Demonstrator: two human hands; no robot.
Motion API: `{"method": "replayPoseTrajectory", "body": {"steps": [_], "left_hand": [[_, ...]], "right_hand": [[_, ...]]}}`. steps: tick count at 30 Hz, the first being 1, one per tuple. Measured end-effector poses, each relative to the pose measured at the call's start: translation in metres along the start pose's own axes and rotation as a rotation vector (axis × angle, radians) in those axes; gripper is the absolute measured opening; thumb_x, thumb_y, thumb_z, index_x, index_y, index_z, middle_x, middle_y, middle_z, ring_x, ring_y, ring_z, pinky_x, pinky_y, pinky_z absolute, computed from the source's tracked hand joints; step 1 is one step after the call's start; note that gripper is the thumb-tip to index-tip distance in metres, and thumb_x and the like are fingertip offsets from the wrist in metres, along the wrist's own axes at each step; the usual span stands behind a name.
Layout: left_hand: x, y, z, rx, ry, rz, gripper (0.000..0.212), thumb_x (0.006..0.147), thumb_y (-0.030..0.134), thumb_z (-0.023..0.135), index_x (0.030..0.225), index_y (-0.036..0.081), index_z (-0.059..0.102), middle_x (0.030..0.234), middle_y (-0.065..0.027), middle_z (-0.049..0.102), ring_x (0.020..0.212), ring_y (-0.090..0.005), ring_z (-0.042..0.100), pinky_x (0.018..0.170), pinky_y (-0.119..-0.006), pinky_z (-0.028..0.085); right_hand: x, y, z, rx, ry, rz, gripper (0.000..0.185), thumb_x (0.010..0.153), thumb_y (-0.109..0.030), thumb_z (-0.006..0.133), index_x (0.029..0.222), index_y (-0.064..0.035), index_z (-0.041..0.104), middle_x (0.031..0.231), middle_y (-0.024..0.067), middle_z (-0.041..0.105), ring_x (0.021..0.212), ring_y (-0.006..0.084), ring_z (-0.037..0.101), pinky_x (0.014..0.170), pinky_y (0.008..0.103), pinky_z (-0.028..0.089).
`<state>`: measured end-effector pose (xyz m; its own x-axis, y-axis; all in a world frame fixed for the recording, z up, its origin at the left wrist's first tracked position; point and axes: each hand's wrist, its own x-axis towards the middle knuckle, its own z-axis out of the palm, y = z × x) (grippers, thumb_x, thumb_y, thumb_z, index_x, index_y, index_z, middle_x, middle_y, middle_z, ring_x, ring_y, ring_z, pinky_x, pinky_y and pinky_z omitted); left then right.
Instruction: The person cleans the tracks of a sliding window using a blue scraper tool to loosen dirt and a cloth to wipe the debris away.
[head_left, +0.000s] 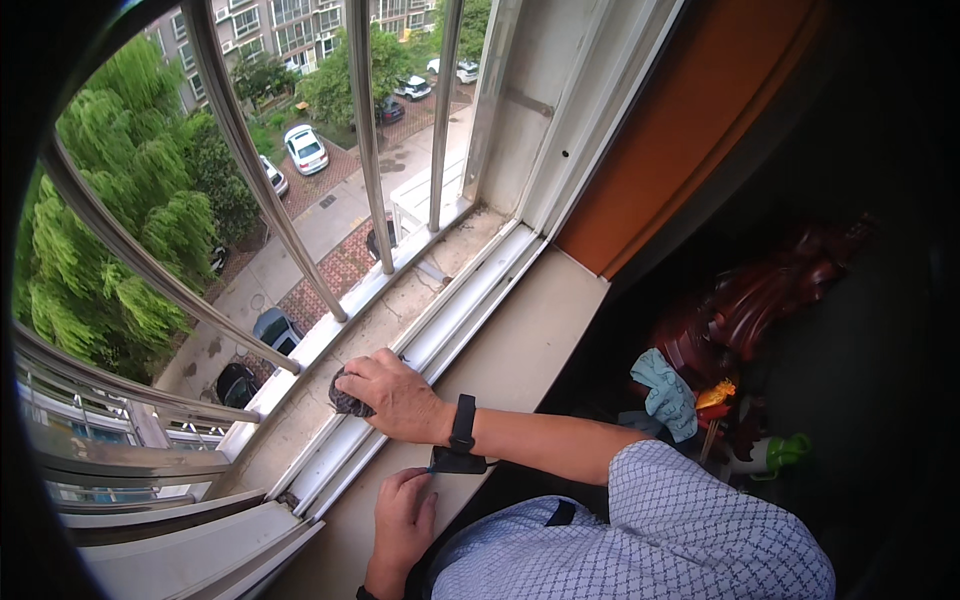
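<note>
My right hand (397, 397) is closed around a dark grey, crumpled cloth or scrubbing pad (350, 395), at the inner edge of the dusty outer ledge (390, 307). Below that hand runs the white window track (450, 319). My left hand (405, 510) lies on the beige inner sill (517, 330), its fingertips by a small black device (459, 460) with a cable. Whether the left fingers grip anything cannot be told. A black band is around my right wrist.
Metal bars (367, 135) stand along the ledge's outer side, with parked cars and trees far below. An orange panel (675, 127) borders the window. At the right are a teal cloth (666, 394), a dark red glossy carved object (757, 300) and a green-and-white bottle (772, 456).
</note>
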<state>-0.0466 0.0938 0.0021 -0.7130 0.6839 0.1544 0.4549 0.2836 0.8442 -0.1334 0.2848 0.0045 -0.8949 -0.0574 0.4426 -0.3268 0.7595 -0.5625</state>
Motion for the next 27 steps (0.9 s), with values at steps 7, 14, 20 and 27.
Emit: {"method": "replayPoseTrajectory", "body": {"steps": [7,14,20,27], "left_hand": [[0.002,0.007,-0.001,-0.018,-0.012,0.026,0.032,0.080,-0.004,0.073,0.111,0.002,0.068,0.119,-0.0175,0.068,0.111,-0.0382,0.065,0.097,-0.046,0.052],[-0.007,0.002,-0.016,-0.039,-0.047,0.048,0.034,0.083,0.000,0.075,0.116,0.002,0.067,0.123,-0.0168,0.067,0.113,-0.0376,0.064,0.099,-0.044,0.052],[-0.017,-0.001,-0.032,-0.071,-0.038,-0.020,0.037,0.086,-0.002,0.074,0.121,0.002,0.066,0.126,-0.0169,0.066,0.115,-0.0365,0.065,0.098,-0.042,0.054],[-0.050,0.004,-0.043,-0.056,0.128,-0.118,0.035,0.085,-0.006,0.072,0.119,0.002,0.067,0.126,-0.0178,0.067,0.114,-0.0353,0.067,0.098,-0.042,0.055]], "right_hand": [[-0.010,0.050,-0.070,-0.038,-0.072,0.098,0.051,0.075,0.000,0.075,0.124,-0.0100,0.066,0.128,0.0141,0.061,0.118,0.0401,0.058,0.105,0.0460,0.051],[0.000,0.179,-0.162,-0.389,0.403,0.305,0.045,0.077,-0.004,0.075,0.122,-0.0058,0.069,0.118,0.0198,0.066,0.113,0.0392,0.064,0.102,0.0424,0.052],[-0.016,0.122,-0.117,-0.123,0.191,0.369,0.048,0.081,0.001,0.076,0.128,-0.0058,0.067,0.116,0.0174,0.067,0.110,0.0368,0.067,0.095,0.0406,0.055],[0.010,-0.018,-0.014,0.215,-0.123,0.055,0.048,0.078,-0.003,0.078,0.125,-0.0050,0.065,0.117,0.0182,0.068,0.109,0.0400,0.066,0.096,0.0442,0.054]]}}
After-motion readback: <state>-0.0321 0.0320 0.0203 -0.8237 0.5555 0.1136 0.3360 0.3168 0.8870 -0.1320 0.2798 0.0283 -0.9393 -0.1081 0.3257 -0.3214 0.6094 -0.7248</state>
